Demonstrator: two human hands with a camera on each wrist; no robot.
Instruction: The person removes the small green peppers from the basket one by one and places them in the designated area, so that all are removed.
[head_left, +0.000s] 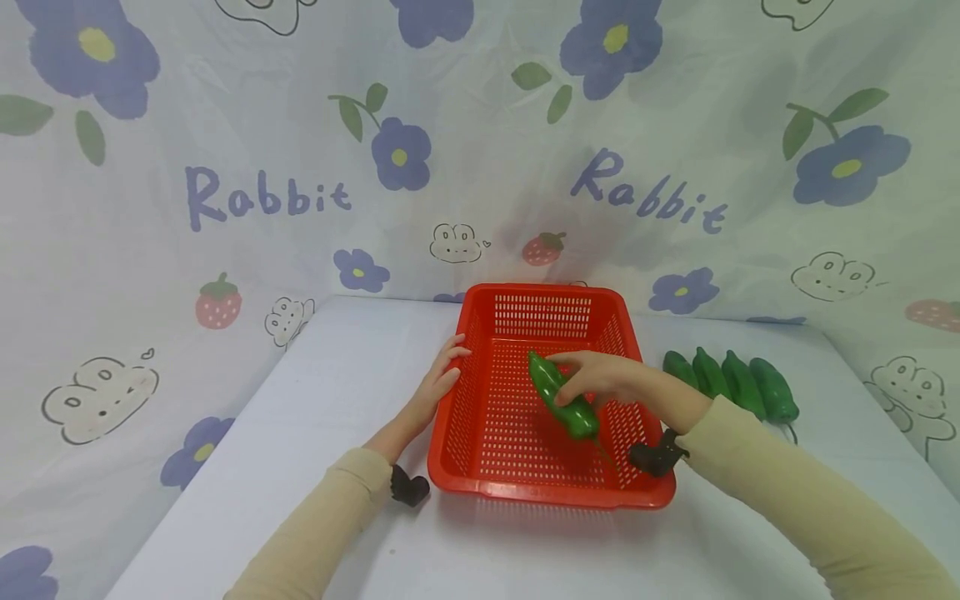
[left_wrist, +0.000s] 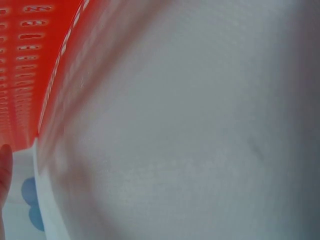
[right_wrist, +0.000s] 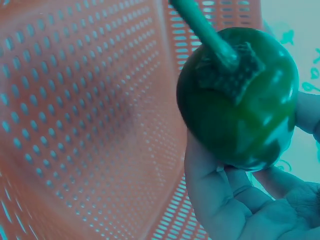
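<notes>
Over the red plastic basket (head_left: 551, 496), my right hand (head_left: 603, 375) grips a long green pepper (head_left: 562, 404). In the right wrist view the stem end of that pepper (right_wrist: 250, 115) faces the camera, with fingers (right_wrist: 205, 185) curled beneath it. My left hand (head_left: 438, 379) rests on the basket's left rim, fingers fairly straight. Only a sliver of that hand (left_wrist: 5, 170) shows in the left wrist view, beside the basket wall (left_wrist: 25, 65).
Several more green peppers (head_left: 738, 387) lie in a row on the white tabletop (head_left: 525, 558), to the right of the basket. Behind the table hangs a patterned cloth (head_left: 480, 125). A dark wrist band (head_left: 658, 457) sits over the basket's right rim.
</notes>
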